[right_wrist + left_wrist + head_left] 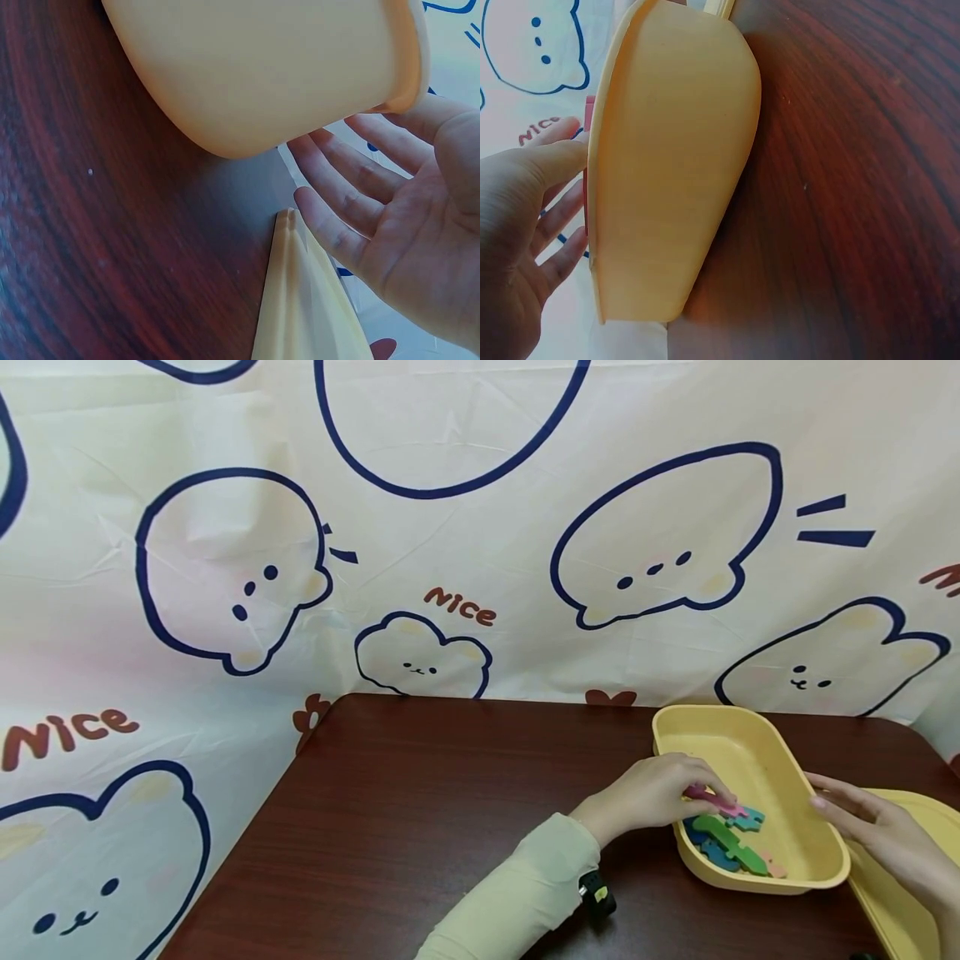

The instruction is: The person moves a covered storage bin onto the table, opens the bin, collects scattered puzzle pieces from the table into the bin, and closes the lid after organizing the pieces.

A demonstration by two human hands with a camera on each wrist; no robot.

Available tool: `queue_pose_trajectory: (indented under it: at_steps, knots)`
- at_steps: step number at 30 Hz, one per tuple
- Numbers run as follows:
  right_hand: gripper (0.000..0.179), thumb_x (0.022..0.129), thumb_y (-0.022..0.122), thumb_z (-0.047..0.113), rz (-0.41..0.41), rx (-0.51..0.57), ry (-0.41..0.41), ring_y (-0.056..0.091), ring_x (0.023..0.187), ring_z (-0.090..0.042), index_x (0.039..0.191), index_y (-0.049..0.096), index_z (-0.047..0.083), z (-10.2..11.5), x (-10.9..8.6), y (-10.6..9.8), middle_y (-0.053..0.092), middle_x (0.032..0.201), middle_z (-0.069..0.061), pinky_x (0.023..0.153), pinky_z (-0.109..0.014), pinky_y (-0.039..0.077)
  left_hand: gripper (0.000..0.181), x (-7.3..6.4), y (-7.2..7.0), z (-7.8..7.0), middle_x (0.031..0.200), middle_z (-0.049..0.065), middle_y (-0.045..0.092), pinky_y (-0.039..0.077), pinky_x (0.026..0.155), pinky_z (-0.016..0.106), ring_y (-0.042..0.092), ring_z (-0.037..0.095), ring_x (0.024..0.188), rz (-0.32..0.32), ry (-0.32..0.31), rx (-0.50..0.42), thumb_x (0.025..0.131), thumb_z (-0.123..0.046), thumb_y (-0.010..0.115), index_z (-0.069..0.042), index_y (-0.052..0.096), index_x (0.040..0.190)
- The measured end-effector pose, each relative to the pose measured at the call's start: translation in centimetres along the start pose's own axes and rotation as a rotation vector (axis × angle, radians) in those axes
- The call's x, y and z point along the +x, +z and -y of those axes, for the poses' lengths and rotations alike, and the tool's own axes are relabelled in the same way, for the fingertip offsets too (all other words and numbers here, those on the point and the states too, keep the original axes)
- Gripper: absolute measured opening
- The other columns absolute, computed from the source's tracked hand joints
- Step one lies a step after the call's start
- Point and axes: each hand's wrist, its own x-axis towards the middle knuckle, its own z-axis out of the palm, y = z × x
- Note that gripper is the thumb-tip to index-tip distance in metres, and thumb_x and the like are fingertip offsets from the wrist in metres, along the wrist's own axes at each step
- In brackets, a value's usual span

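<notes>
A yellow plastic tray (pixel 780 768) stands on the dark wood table, with several coloured foam-like pieces at its near left end. My left hand (pixel 663 789) reaches over the left rim and pinches a pink piece (pixel 722 806). Close under it lie a teal piece (pixel 752 820), a long green piece (pixel 723 839), a blue piece (pixel 716 857) and a peach piece (pixel 777 869). In the left wrist view the tray wall (pixel 667 165) hides most of the pieces. My right hand (pixel 397 202), fingers fairly straight, touches the tray's right rim with the thumb tip.
A yellow lid-like panel (pixel 911 893) lies right of the tray, beneath my right forearm. The brown table (pixel 420 827) stretches to the left. A white cloth (pixel 480 543) with cartoon drawings hangs behind it. A black device (pixel 597 895) is strapped at the left wrist.
</notes>
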Motion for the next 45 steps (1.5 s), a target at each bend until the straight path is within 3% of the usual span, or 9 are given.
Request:
queue_pose_trajectory:
  at_steps: [2, 5, 8, 12, 15, 24, 34, 41, 45]
  knots:
    - [0.077, 0.104, 0.043, 0.049, -0.002, -0.003, -0.003, 0.045, 0.118, -0.044, 0.151, 0.025, -0.009, -0.1, 0.0, 0.0, 0.032, 0.145, -0.041, 0.065, -0.015, 0.043, 0.021, 0.1, 0.0, 0.0, 0.108, -0.027, 0.063, 0.034, 0.085, 0.002, 0.047, -0.016, 0.098, -0.007, 0.006, 0.007, 0.092, -0.037, 0.068, -0.035, 0.074, 0.112]
    - [0.075, 0.104, 0.044, 0.048, -0.009, -0.004, -0.015, 0.051, 0.106, -0.009, 0.151, 0.027, -0.008, -0.2, -0.1, 0.0, 0.033, 0.145, -0.040, 0.065, -0.014, 0.043, 0.021, 0.1, 0.1, 0.0, 0.110, -0.026, 0.063, 0.034, 0.085, 0.003, 0.047, -0.015, 0.098, -0.007, 0.001, 0.008, 0.092, -0.036, 0.068, -0.035, 0.074, 0.112]
    - [0.075, 0.104, 0.044, 0.047, -0.008, -0.001, -0.021, 0.049, 0.103, -0.002, 0.151, 0.027, -0.009, -0.2, -0.1, 0.0, 0.033, 0.145, -0.040, 0.065, -0.014, 0.044, 0.020, 0.1, 0.1, 0.0, 0.113, -0.026, 0.062, 0.034, 0.085, 0.004, 0.048, -0.014, 0.101, -0.001, -0.010, 0.008, 0.093, -0.035, 0.068, -0.036, 0.074, 0.112]
    - [0.076, 0.104, 0.043, 0.048, -0.005, -0.002, -0.016, 0.045, 0.117, -0.045, 0.151, 0.025, -0.009, 0.0, -0.1, 0.1, 0.032, 0.145, -0.041, 0.065, -0.014, 0.043, 0.021, 0.0, 0.1, 0.1, 0.114, -0.025, 0.061, 0.035, 0.086, 0.004, 0.050, -0.012, 0.104, -0.005, -0.012, 0.010, 0.093, -0.034, 0.069, -0.036, 0.073, 0.113]
    - [0.076, 0.104, 0.042, 0.048, -0.002, -0.003, -0.011, 0.038, 0.120, -0.053, 0.151, 0.024, -0.009, 0.0, 0.0, 0.0, 0.031, 0.145, -0.042, 0.065, -0.015, 0.043, 0.020, -0.1, 0.1, 0.1, 0.113, -0.025, 0.062, 0.035, 0.085, 0.004, 0.051, -0.012, 0.104, -0.013, -0.006, 0.004, 0.093, -0.033, 0.069, -0.036, 0.073, 0.113]
    - [0.080, 0.104, 0.041, 0.051, 0.009, 0.000, 0.016, 0.035, 0.124, -0.057, 0.152, 0.022, -0.010, 0.1, 0.1, 0.0, 0.027, 0.145, -0.043, 0.075, -0.039, 0.052, 0.021, -0.8, 0.1, 0.0, 0.112, -0.023, 0.062, 0.036, 0.084, 0.004, 0.052, -0.010, 0.102, -0.062, -0.028, -0.020, 0.095, -0.034, 0.067, -0.034, 0.073, 0.115]
    - [0.083, 0.103, 0.040, 0.055, 0.007, 0.021, 0.021, 0.032, 0.126, -0.059, 0.153, 0.019, -0.008, -0.5, 0.5, 0.1, 0.025, 0.146, -0.044, 0.085, -0.061, 0.046, 0.019, -2.9, -0.7, -0.4, 0.114, -0.021, 0.064, 0.036, 0.080, 0.004, 0.050, -0.011, 0.098, -0.193, -0.069, -0.010, 0.096, -0.032, 0.067, -0.033, 0.073, 0.114]
    - [0.083, 0.103, 0.039, 0.055, 0.015, 0.025, 0.025, 0.030, 0.127, -0.060, 0.153, 0.017, -0.008, -0.4, 0.4, 0.1, 0.023, 0.147, -0.044, 0.087, -0.065, 0.042, 0.017, -4.1, -0.7, -0.5, 0.110, -0.022, 0.064, 0.038, 0.079, 0.006, 0.051, -0.008, 0.098, -0.269, -0.138, -0.037, 0.097, -0.035, 0.066, -0.033, 0.074, 0.111]
    - [0.083, 0.103, 0.039, 0.054, 0.016, 0.026, 0.029, 0.030, 0.127, -0.060, 0.153, 0.017, -0.009, 0.0, 0.4, -0.1, 0.023, 0.146, -0.045, 0.087, -0.064, 0.043, 0.016, -4.9, -0.6, -0.5, 0.109, -0.021, 0.064, 0.039, 0.080, 0.006, 0.053, -0.008, 0.099, -0.321, -0.133, -0.027, 0.097, -0.035, 0.066, -0.031, 0.074, 0.110]
